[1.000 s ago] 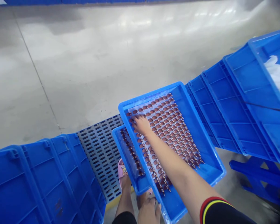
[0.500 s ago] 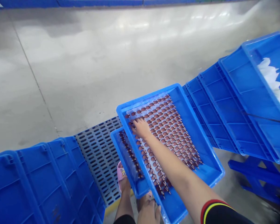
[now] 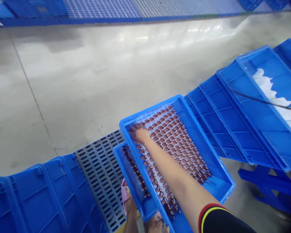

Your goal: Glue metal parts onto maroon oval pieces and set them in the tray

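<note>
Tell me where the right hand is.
In the head view, the right hand lies at centre on the brown parts, at the far left corner of the upper blue tray.

An upper tray (image 3: 218, 186) lies on a lower tray (image 3: 120, 158), shifted to its right. Both sit over a slotted pallet (image 3: 99, 174) on the floor (image 3: 99, 71). Rows of small parts (image 3: 179, 142) lie in the upper tray, with the right hand (image 3: 140, 133) on their far left corner. Stacked crates (image 3: 38, 200) stand to the left and leaning crates (image 3: 232, 123) to the right.
</note>
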{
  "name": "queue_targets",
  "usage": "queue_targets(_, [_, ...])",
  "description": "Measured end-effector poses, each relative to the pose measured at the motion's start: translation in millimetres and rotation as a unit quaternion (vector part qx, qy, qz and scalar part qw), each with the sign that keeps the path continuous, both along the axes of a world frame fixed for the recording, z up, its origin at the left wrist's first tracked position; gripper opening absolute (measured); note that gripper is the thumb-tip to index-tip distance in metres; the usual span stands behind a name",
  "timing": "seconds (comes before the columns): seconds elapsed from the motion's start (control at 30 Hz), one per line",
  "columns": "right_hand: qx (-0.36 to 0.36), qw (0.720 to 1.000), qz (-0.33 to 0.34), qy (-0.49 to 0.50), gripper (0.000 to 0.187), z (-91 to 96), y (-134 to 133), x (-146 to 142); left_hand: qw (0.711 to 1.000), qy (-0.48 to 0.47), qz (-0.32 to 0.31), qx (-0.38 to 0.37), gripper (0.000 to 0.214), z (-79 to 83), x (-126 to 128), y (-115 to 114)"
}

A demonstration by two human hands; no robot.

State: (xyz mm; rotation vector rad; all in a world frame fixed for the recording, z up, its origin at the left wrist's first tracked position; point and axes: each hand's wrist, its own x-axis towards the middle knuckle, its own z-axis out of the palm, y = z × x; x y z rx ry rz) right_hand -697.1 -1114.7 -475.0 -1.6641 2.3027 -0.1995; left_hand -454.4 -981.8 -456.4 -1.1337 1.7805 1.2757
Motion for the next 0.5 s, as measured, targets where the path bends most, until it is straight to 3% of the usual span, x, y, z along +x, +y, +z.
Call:
queue_targets(0.17, [0.005, 1.000, 0.006, 0.002, 0.029, 3.6, 8, 1, 1.000, -0.028, 0.003, -0.013, 0.025, 8.0, 2, -7])
queue_targets(0.3, [0.000, 1.000, -0.013, 0.020, 0.033, 5.6, 5, -19, 1.000, -0.011, -0.005, -0.017, 0.026, 19.1, -1, -12])
queue_targets(0.5, [0.014, 0.999, -0.020, 0.030, 0.029, 0.7, 6, -51, 0.999, 0.014, -0.042, 0.017, 0.030, 55.5, -4, 24])
